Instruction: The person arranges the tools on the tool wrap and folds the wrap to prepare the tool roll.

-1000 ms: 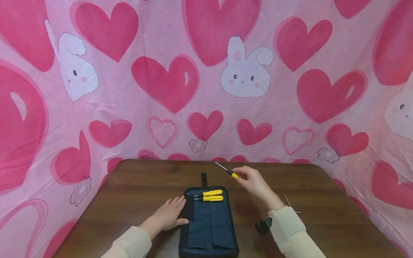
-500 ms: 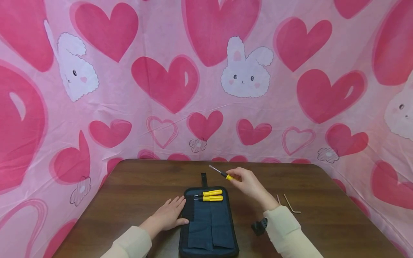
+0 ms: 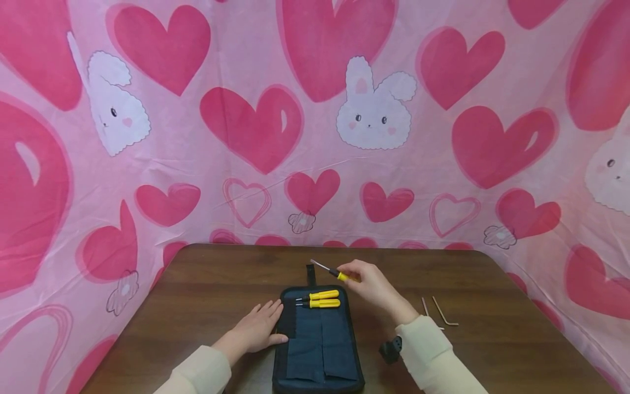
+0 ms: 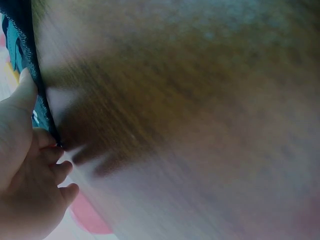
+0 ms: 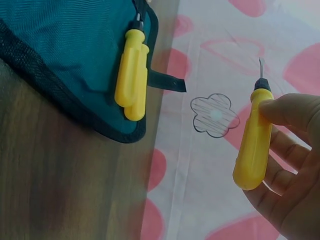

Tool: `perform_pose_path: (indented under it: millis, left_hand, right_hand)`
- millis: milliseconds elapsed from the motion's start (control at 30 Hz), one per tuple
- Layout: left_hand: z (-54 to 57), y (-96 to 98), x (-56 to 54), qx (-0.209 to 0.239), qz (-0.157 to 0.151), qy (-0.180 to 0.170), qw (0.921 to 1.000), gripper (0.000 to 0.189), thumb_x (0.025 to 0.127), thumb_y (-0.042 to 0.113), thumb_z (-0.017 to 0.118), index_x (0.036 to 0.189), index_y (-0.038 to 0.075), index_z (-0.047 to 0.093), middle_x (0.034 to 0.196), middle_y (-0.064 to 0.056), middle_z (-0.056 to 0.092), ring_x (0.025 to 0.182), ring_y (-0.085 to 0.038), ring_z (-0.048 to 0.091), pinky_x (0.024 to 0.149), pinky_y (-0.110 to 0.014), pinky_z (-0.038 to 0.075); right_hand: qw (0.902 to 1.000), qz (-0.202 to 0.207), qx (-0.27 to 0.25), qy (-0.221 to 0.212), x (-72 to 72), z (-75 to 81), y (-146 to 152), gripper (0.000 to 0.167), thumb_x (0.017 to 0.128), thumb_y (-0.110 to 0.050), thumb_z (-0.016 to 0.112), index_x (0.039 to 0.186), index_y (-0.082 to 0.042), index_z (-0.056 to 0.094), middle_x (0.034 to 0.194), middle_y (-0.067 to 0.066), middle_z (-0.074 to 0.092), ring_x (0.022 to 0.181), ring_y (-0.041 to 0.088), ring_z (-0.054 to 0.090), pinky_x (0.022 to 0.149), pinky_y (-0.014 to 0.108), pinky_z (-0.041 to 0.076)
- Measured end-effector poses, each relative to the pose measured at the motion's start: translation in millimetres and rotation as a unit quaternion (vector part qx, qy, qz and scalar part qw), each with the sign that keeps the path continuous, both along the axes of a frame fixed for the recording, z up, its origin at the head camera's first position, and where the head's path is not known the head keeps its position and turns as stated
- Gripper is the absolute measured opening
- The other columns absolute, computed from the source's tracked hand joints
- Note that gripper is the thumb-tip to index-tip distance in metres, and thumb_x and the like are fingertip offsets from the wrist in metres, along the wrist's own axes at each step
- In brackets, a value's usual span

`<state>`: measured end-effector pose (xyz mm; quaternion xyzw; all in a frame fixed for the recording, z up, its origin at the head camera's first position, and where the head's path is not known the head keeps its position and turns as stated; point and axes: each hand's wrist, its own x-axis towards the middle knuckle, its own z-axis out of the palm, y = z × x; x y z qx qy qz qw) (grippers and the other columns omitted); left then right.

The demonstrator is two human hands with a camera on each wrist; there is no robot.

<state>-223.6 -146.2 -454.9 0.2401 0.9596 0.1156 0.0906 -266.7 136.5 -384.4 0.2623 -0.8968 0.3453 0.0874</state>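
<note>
A dark blue tool pouch with black edging lies unrolled on the table. Two yellow-handled screwdrivers are tucked side by side at its far end, tips toward the left strip of slots. My left hand rests on the pouch's left edge, fingers stretched out and thumb over the strip. My right hand pinches a third screwdriver by its yellow handle, thumb on top. It is held up beyond the pouch's far right corner, its bare metal tip pointing left and away.
Two L-shaped hex keys lie on the brown wooden table by the right sleeve, one partly covered by it. A black strap sticks out from the pouch's far end. A pink heart-and-rabbit cloth hangs behind the table.
My right hand has moved left and slightly nearer with the screwdriver, toward the pouch. More of the hex keys now shows beside the sleeve. My left hand has stayed put.
</note>
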Motion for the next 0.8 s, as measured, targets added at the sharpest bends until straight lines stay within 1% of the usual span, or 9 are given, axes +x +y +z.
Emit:
perform_pose_path:
  millis: [267,533,800]
  left_hand:
    - [-2.4,-0.4,-1.3,-0.003,-0.002,0.004,1.0,0.077,0.084,0.052,0.058,0.136,-0.003,0.041,0.141,-0.017,0.037,0.131,-0.034,0.03,0.104,-0.052,0.022]
    - [-2.5,-1.1,-0.9,0.001,0.001,0.001,1.0,0.077,0.083,0.052,0.058,0.136,-0.002,0.041,0.141,-0.018,0.036,0.131,-0.034,0.029,0.104,-0.053,0.022]
    - [-3.5,-1.5,-1.0,0.003,-0.003,0.006,1.0,0.078,0.084,0.052,0.058,0.136,-0.002,0.04,0.142,-0.017,0.036,0.131,-0.034,0.029,0.104,-0.053,0.022]
  right_hand:
    - [0.9997,0.022,0.009,-0.011,3.3,-5.0,-6,0.028,0.082,-0.002,0.068,0.108,-0.01,0.067,0.091,-0.007,0.059,0.079,0.012,0.053,0.075,0.025,0.05]
    - [0.9987,0.025,0.02,-0.04,3.1,-13.2,-13,0.029,0.083,-0.005,0.067,0.111,-0.013,0.066,0.093,-0.008,0.059,0.082,0.012,0.054,0.077,0.026,0.05]
    - [0.9979,0.035,0.037,-0.041,3.5,-21.9,-15,0.028,0.084,-0.005,0.067,0.111,-0.012,0.066,0.093,-0.007,0.059,0.081,0.012,0.054,0.077,0.025,0.05]
